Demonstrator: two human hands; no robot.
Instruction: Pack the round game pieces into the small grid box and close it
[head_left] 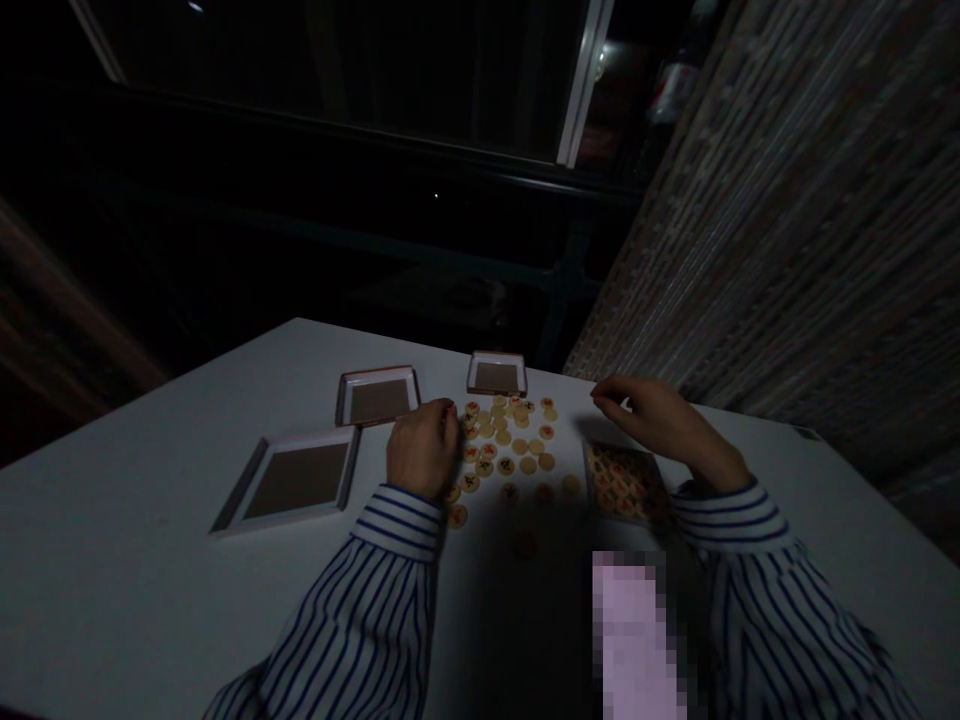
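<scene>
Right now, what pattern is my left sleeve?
Your left sleeve is white with blue stripes, shown in the head view.

Red characters mark some of the round pieces, black ones sit on others, all too small and dim to read; over on the printed panel, pictured discs bear red and black signs, just as unreadable; up top, a bottle shows a red-and-white label, its wording a blur.

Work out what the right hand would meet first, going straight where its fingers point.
Probably the right hand meets the small, brown-rimmed rectangular tray; hand height is unclear, so a round pale disc nearby might come first.
</scene>
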